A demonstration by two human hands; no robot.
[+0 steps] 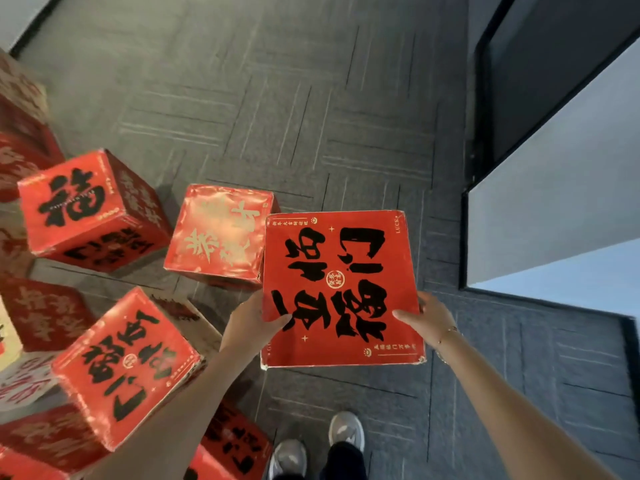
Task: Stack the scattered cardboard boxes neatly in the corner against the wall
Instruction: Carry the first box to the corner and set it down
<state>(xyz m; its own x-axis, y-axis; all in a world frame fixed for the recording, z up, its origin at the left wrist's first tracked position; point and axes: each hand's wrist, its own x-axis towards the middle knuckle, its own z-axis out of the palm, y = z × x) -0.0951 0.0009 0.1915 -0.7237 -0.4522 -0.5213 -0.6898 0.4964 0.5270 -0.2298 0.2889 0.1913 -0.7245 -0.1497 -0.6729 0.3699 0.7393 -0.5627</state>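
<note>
Above grey carpet (311,116), a stiff, seemingly light red box (341,289) is gripped at opposite sides by left hand (251,323) and right hand (427,318).

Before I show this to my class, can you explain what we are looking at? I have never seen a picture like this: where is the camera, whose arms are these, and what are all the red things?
There is only one picture, taken by a wide-angle camera worn on a person's head, looking down. The two bare arms are that person's own, and their grey shoes show at the bottom. Both hands hold one red box printed with black characters: the left hand grips its left edge, the right hand its right edge. More red boxes lie scattered at odd angles on the grey carpet floor to the left. On the right is a pale wall with a dark skirting.
</note>
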